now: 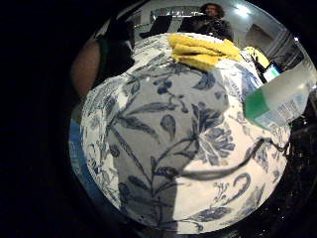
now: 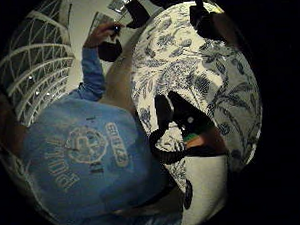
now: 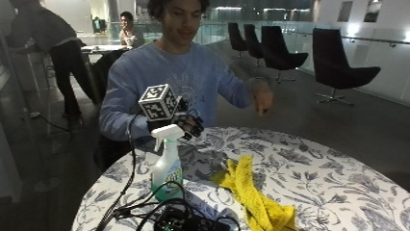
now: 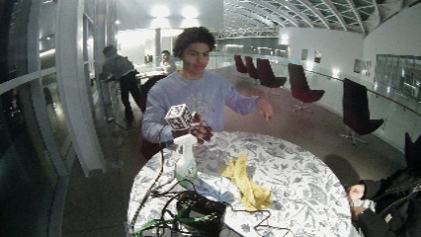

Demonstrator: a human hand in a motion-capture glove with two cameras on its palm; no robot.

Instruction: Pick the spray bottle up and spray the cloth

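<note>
- hand [image 3: 185,125] hovers just behind the spray bottle [image 3: 166,166], fingers loosely curled, holding nothing.
- bottle stands upright on the tabletop [image 3: 320,168], beside the yellow cloth [image 3: 253,192].
- best to wrap the neck below the trigger before lifting.

Person's got on a light blue crew-neck sweatshirt [image 3: 183,77], long sleeves, with a round crest and pale block lettering printed across the chest. Right hand [image 3: 187,124] wears a black glove with black straps around it; the other hand [image 3: 261,100] is bare.
</note>
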